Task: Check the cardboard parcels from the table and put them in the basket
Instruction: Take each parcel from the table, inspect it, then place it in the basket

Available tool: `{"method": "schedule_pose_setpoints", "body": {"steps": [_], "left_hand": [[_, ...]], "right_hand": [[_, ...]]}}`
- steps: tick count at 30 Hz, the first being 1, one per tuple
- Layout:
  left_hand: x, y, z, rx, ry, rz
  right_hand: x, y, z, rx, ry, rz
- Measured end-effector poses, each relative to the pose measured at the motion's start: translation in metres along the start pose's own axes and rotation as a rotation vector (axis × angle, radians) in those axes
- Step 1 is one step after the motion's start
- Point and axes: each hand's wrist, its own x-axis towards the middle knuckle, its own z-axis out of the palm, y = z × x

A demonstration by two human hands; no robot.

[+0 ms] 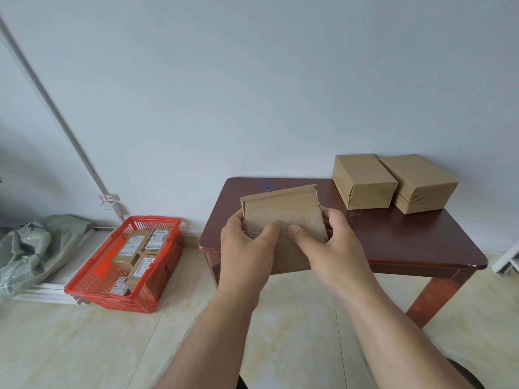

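Parcel in both hands, over the table's front edge — basket well off to your left.

Your left hand [247, 245] and right hand [334, 242] clamp the parcel [283, 211], thumbs on its face; reaching to the basket [92, 287] one-handed — it could slip to the floor.

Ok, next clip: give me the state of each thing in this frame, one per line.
held parcel: lifted above the table's front edge, gripped by both hands, flap side up.
left hand: gripping the parcel's left side.
right hand: gripping its right side.
two parcels: closed, taped, side by side at the table's back right.
table: upright against the wall.
red basket: on the floor, holding several labelled parcels.
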Motion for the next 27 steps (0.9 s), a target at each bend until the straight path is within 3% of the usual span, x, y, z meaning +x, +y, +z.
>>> {"method": "schedule_pose_setpoints", "body": {"steps": [9, 16, 27], "left_hand": [[-0.011, -0.006, 0.005, 0.081, 0.007, 0.057], [-0.005, 0.007, -0.002, 0.058, 0.057, 0.051], [-0.015, 0.005, 0.004, 0.097, 0.008, 0.102]], "right_hand": [[0.007, -0.009, -0.001, 0.009, 0.153, 0.053], [-0.005, 0.0, 0.001, -0.002, 0.055, 0.021], [0.0, -0.008, 0.001, 0.049, 0.114, 0.013]]}}
